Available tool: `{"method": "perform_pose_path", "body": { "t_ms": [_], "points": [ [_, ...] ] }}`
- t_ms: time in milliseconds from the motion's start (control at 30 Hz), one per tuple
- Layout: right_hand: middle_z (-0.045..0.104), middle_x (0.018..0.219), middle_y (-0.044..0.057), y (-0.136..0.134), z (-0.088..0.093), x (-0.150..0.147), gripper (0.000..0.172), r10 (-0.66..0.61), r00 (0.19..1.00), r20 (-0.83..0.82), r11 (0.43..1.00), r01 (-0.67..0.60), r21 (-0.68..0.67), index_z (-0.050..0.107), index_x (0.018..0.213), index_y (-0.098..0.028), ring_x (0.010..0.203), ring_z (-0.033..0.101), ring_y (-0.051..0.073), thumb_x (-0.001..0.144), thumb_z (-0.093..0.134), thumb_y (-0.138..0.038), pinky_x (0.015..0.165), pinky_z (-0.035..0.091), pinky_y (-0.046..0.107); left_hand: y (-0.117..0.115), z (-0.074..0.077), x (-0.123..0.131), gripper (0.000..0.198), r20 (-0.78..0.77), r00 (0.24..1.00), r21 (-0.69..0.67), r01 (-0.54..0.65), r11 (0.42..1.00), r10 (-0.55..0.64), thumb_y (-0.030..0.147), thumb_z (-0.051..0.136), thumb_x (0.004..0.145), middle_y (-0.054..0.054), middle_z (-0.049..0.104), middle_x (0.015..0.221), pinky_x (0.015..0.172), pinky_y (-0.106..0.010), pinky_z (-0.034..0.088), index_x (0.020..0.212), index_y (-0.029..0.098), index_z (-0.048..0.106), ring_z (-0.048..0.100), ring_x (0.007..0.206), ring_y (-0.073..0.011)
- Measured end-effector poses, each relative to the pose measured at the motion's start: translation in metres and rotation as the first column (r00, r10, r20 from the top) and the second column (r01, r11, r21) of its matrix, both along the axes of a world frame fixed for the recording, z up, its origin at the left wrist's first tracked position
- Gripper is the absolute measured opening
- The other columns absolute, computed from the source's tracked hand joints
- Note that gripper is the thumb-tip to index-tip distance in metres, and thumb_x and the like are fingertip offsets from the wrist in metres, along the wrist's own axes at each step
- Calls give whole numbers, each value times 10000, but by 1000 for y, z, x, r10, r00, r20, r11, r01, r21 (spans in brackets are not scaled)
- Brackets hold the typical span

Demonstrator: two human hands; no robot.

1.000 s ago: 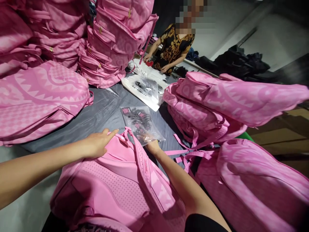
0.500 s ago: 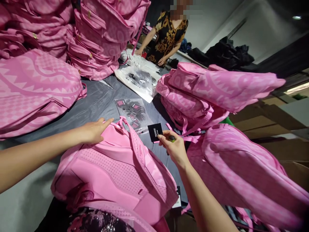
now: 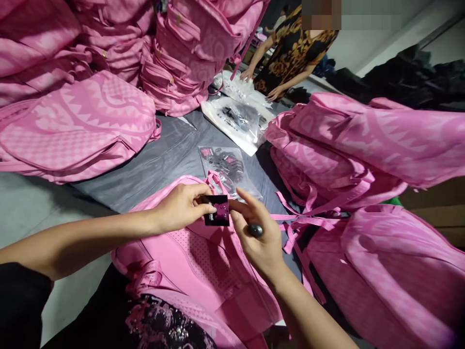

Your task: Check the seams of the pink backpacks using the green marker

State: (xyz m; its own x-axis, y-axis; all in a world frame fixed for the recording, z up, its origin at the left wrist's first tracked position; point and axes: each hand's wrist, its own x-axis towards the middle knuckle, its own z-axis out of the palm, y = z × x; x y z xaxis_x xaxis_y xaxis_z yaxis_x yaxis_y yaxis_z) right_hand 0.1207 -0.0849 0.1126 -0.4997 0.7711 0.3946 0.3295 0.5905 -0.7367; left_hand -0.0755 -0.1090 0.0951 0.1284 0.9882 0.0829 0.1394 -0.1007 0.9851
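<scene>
While the left hand [image 3: 181,206] pinches the 9 o'clock edge of the small black card tag [image 3: 217,212], fingers of the right hand [image 3: 259,237] close on its 3 o'clock edge, steadying it face-up over the pink fabric backpack [image 3: 196,261].

Grey-covered table [image 3: 163,165], pale wall [image 3: 366,46] behind, dim light.

The grey-covered table [image 3: 160,165] carries a plain pink mesh-backed backpack [image 3: 203,261] right beneath the fingers [image 3: 196,209]. A clear plastic bag of black-and-pink tags [image 3: 227,167] lies just beyond them, with white plastic bags [image 3: 236,123] farther off. Heaps of patterned pink backpacks [image 3: 80,126] lie to either side.
</scene>
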Motion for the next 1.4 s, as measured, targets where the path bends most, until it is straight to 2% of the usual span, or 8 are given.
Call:
{"method": "perform_pose_path", "body": {
  "t_ms": [133, 267, 400, 600, 733, 967, 1167, 1400],
  "points": [
    [756, 812, 26, 5, 2, -3, 102, -6, 990, 142, 998, 15, -60, 709, 922, -190, 685, 702, 146, 901, 624, -241, 619, 531, 228, -6, -1, -15, 108, -91, 995, 83, -30, 996, 37, 261, 661, 872, -4, 699, 842, 757, -260, 516, 899, 160, 688, 639, 778, -128],
    [760, 852, 40, 29, -5, -4, 136, -103, 979, 175, 990, 84, 109, 714, 883, -193, 785, 713, 181, 889, 580, -210, 727, 535, 281, -13, -17, -41, 406, -448, 864, 335, -77, 939, 230, 345, 694, 872, -121, 605, 1368, 1151, -503, 379, 1244, 192, 641, 500, 1334, -284],
    [775, 906, 48, 45, -14, -21, 173, -31, 947, 320, 999, 26, 17, 729, 920, -195, 821, 722, 192, 875, 568, -151, 740, 517, 284, -25, -45, -60, 284, -601, 784, 159, -73, 985, 155, 362, 588, 933, -169, 343, 1598, 1198, -531, 335, 1110, 167, 696, 323, 1495, -329],
    [784, 916, 48, 30, -14, -57, 277, 261, 570, 779, 965, -164, -203, 755, 1048, -227, 818, 711, 193, 862, 604, -89, 663, 411, 251, -45, -67, -61, 231, -530, 823, 320, -29, 947, 204, 263, 622, 909, -182, 273, 1636, 1219, -353, 355, 1103, 143, 653, 334, 1506, -251],
    [754, 921, 75, 26, -17, -66, 219, 243, 469, 849, 951, -286, -114, 743, 957, -191, 855, 661, 192, 922, 544, -107, 675, 354, 266, -48, -71, -59, 658, -577, 764, 395, -50, 917, 290, 242, 642, 912, -221, 324, 1604, 1244, -357, 325, 1486, 100, 352, 291, 1523, -236],
    [722, 805, 44, 35, -18, -68, 167, 343, 448, 825, 920, -339, -199, 738, 901, -172, 690, 593, 149, 931, 575, -151, 613, 290, 279, -45, -73, -59, 931, -632, 732, 318, -54, 946, 254, 286, 645, 918, -136, 254, 1653, 1248, -387, 319, 1613, 258, 26, 254, 1534, -245],
    [759, 996, 41, 38, -13, -86, 227, 304, 620, 723, 944, -297, -142, 721, 1120, -199, 871, 665, 180, 920, 615, -211, 686, 387, 265, -47, -64, -62, 1081, -644, 752, -77, -243, 967, 138, 440, 699, 833, -196, 319, 1610, 1123, -435, 464, 1616, 146, 14, 402, 1451, -342],
    [750, 1083, 42, 48, -14, -120, 242, 447, 572, 688, 872, -451, -191, 697, 1097, -186, 932, 668, 183, 913, 540, -181, 616, 339, 269, -49, -82, -79, 950, -716, 675, 25, -229, 973, 177, 576, 556, 891, -130, 378, 1591, 1041, -419, 515, 1624, 209, 76, 480, 1392, -362]
  ]
}}
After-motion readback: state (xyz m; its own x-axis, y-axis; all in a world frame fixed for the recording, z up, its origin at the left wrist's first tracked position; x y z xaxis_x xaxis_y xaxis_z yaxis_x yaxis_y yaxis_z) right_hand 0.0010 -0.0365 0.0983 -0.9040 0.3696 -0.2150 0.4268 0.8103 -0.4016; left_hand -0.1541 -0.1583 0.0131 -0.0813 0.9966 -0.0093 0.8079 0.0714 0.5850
